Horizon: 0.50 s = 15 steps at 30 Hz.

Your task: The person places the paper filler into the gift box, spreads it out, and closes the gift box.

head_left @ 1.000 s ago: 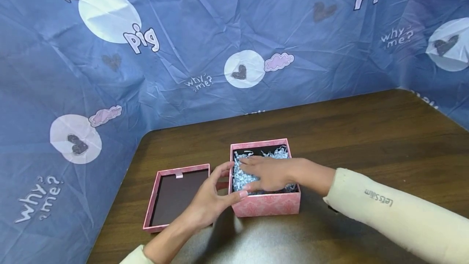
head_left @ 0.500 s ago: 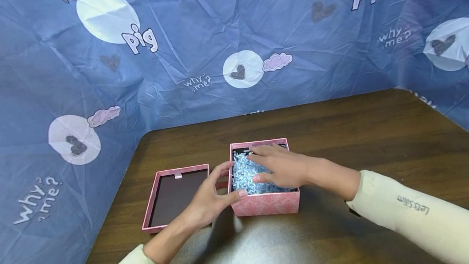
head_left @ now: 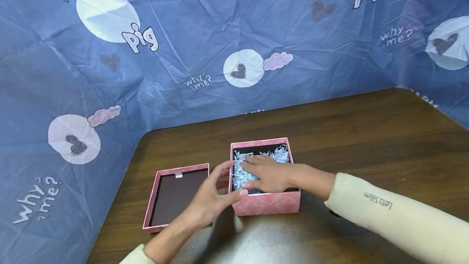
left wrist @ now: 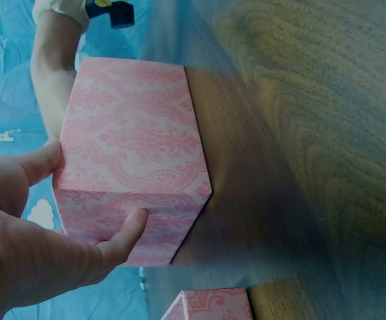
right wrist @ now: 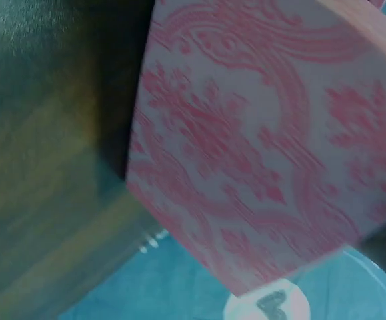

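Note:
A pink patterned gift box point(head_left: 267, 204), lidless, stands on the table with light blue shredded paper point(head_left: 242, 174) inside. My left hand point(head_left: 210, 201) grips the box at its near left corner, thumb at the front rim and fingers along the left side. In the left wrist view, a curved finger point(left wrist: 127, 233) lies against the box wall. My right hand point(head_left: 271, 174) lies palm down inside the box, fingers extended over the shredded paper, touching it. The right wrist view shows only the outer box wall point(right wrist: 246, 147); that hand is out of its sight.
The box's lid point(head_left: 176, 199) lies inside up on the wooden table point(head_left: 348, 141), left of the box, its dark lining and a small ribbon tab showing. A blue printed cloth point(head_left: 190, 31) hangs behind the table and along its sides.
My right hand lifted slightly and shifted right and back over the shredded paper, then came down into the box again. The left hand and the lid stayed in place.

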{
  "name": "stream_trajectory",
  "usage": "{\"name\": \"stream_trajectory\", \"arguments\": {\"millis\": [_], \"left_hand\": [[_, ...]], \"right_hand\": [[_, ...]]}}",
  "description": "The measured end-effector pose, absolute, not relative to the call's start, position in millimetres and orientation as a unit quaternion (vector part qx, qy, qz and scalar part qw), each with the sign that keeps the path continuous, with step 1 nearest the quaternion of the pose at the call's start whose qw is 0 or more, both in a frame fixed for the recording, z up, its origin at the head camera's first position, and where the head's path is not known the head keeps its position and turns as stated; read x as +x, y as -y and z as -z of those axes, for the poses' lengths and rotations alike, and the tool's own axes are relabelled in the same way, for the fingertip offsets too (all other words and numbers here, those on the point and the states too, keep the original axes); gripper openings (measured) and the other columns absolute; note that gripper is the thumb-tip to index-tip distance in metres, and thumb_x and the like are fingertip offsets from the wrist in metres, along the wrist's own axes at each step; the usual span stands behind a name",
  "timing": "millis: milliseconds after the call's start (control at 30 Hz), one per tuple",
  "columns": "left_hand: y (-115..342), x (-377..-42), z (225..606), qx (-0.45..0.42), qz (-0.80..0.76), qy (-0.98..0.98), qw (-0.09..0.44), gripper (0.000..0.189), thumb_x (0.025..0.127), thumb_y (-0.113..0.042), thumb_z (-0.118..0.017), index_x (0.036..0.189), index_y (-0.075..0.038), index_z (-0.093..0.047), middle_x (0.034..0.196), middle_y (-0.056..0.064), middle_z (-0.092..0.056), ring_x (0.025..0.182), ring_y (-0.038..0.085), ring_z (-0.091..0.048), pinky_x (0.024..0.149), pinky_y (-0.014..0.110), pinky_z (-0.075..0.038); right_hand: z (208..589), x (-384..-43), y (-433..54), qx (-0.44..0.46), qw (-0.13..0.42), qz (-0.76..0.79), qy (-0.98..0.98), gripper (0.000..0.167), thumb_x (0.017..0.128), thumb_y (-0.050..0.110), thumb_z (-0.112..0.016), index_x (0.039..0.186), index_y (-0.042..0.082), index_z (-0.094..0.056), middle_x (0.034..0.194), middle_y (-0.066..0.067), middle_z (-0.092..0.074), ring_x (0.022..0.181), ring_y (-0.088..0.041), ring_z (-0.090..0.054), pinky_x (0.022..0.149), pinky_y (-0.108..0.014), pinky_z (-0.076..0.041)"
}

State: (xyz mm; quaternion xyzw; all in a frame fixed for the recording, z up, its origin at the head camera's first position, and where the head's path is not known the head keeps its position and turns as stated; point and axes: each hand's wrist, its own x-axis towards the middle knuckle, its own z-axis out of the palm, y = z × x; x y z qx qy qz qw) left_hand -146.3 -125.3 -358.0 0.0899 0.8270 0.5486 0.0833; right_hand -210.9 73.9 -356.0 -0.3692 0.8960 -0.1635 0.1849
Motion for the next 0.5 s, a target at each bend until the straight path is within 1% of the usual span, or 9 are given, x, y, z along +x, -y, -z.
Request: {"name": "stream_trajectory", "arguments": {"millis": [133,233,333,500], "left_hand": [[124.6,-146.3,357.7,0.093,-0.549,-0.826,0.085,0.069,0.083,-0.02,-0.077,0.143,-0.015,-0.042,0.134,0.019,-0.048,0.115,0.037,-0.054,0.083,0.041,-0.054],[124.5,-146.3,357.5,0.096,-0.549,-0.826,0.085,0.069,0.083,-0.019,-0.077,0.142,-0.014,-0.043,0.133,0.019,-0.048,0.114,0.038,-0.054,0.083,0.041,-0.054],[124.6,-146.1,357.2,0.097,-0.549,-0.826,0.087,0.069,0.083,-0.019,-0.077,0.142,-0.014,-0.043,0.132,0.018,-0.049,0.114,0.037,-0.054,0.083,0.041,-0.054],[125.0,-145.6,356.8,0.093,-0.549,-0.826,0.088,0.069,0.082,-0.02,-0.077,0.142,-0.015,-0.043,0.133,0.017,-0.049,0.116,0.037,-0.054,0.084,0.042,-0.053]], "right_hand": [[359.9,-213.0,-70.2,-0.357,0.207,0.172,-0.894,0.071,0.098,0.049,-0.046,0.152,0.007,-0.025,0.159,-0.015,-0.017,0.145,-0.036,-0.011,0.115,-0.053,-0.012],[357.9,-212.3,-70.4,-0.357,0.206,0.172,-0.895,0.071,0.098,0.05,-0.044,0.152,0.007,-0.026,0.158,-0.016,-0.017,0.145,-0.036,-0.012,0.115,-0.053,-0.013],[349.6,-209.2,-72.8,-0.357,0.192,0.176,-0.897,0.07,0.098,0.051,-0.044,0.152,0.008,-0.028,0.158,-0.015,-0.018,0.145,-0.036,-0.012,0.115,-0.054,-0.014],[329.2,-202.5,-77.7,-0.359,0.139,0.197,-0.902,0.069,0.097,0.047,-0.05,0.149,0.006,-0.032,0.157,-0.017,-0.022,0.145,-0.037,-0.013,0.114,-0.057,-0.013]]}}
